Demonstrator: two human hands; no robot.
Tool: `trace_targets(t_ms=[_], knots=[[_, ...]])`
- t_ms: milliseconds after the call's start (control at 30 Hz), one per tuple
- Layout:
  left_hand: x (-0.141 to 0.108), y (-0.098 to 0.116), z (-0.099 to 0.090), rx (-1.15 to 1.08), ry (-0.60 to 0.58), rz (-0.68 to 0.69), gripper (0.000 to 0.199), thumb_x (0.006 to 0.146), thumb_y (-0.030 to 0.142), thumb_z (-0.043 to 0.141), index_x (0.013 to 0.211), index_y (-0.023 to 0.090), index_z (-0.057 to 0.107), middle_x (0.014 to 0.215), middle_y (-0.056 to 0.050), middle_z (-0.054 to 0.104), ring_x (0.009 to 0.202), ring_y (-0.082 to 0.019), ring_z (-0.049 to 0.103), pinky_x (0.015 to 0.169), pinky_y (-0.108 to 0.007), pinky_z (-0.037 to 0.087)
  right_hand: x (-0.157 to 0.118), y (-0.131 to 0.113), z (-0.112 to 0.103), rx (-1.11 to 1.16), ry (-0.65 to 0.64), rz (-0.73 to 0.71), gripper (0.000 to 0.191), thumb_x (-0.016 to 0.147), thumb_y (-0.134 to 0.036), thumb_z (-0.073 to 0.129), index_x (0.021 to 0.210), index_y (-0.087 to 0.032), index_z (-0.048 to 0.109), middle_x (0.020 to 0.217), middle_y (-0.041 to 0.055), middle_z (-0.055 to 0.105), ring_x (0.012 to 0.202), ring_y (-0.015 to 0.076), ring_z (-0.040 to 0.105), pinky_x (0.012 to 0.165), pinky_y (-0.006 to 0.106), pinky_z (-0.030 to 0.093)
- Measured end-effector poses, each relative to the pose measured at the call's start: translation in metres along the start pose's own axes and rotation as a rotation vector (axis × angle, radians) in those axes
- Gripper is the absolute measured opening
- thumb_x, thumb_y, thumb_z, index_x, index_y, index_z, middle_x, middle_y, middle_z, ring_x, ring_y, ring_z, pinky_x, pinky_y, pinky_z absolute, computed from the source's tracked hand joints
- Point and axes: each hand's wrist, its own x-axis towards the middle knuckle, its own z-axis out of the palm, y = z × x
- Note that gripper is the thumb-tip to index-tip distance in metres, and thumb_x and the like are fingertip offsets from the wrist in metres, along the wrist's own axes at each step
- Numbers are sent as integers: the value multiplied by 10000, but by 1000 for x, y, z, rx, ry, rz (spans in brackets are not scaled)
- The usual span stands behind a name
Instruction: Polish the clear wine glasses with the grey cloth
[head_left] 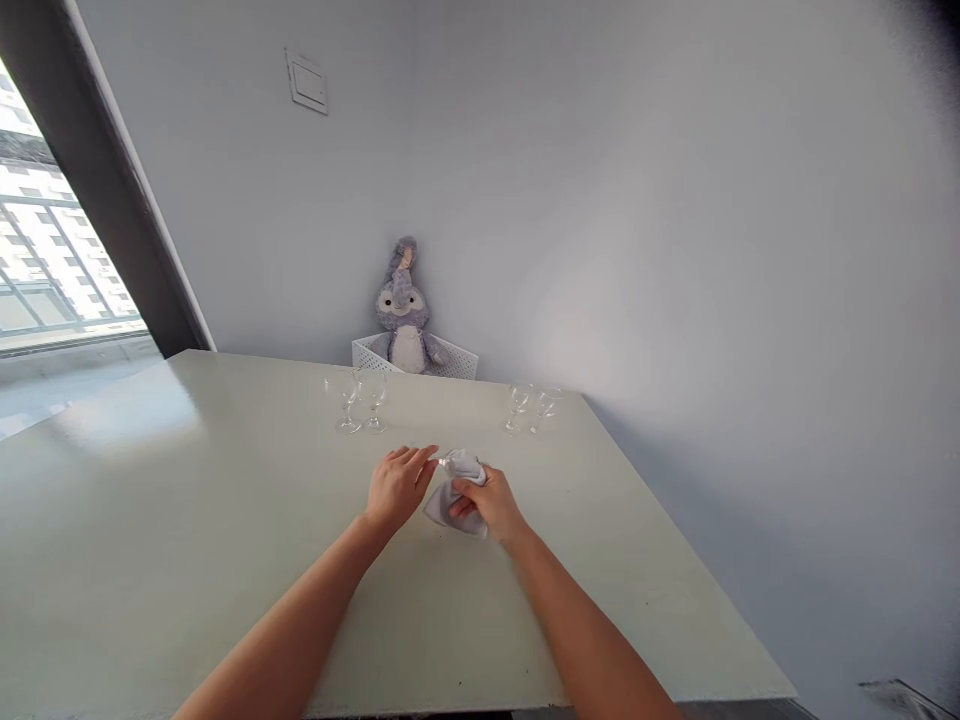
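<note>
Over the middle of the pale table [247, 560], my right hand [484, 498] is closed on a light grey cloth [465, 466], part of which hangs below the fingers. My left hand [401, 485] pinches the stem end of a glass, just left of the cloth. The glass's bowl is largely hidden by the cloth. Two clear stemmed glasses [347, 400] [374, 402] stand upright side by side, farther back on the left. Another two stemmed glasses [517, 405] [544, 408] stand farther back on the right.
Behind the table's far edge, a grey plush toy [403, 305] sits in a white perforated basket [459, 362]. Walls meet behind it, with a switch [308, 83] on the left one. A window [52, 230] lies at the far left.
</note>
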Motion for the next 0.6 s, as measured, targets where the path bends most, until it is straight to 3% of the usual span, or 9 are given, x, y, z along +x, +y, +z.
trace_targets(t_ms=[100,167,333,467,600], knots=[[2,-2,-6,207,19,290,314,802,386,475,1060,245,586,984,-86,625,1034,-244,487,965,-423,244,4,-3,-13,208,-80,75,327,618,-382,681,801,-134,574,607,11,600,419,119,547,397,223,415],[3,-4,-7,248,-82,338,300,804,375,479,1054,246,582,869,-71,647,929,-221,537,965,-421,234,4,-4,-21,173,-152,81,331,620,-378,683,810,-126,584,603,9,596,413,112,538,403,222,414],[4,-9,-6,110,-338,140,297,807,423,435,990,266,608,676,-2,623,644,-146,539,686,-253,369,-3,-15,-39,-247,-321,-76,226,663,-276,641,857,-163,621,703,-1,613,629,150,585,609,277,453],[3,-8,-6,-67,-443,-67,343,750,477,461,951,263,638,625,25,581,577,-119,497,554,-203,336,-7,-27,-51,-566,-279,-268,146,720,-219,555,820,-188,656,795,-5,616,764,157,548,724,288,418],[7,-13,-7,-163,-432,-221,372,725,488,466,944,244,642,615,18,577,576,-126,500,531,-207,340,-2,-31,-62,-615,-168,-360,237,775,-247,496,966,-216,633,926,13,626,863,178,551,792,321,412]])
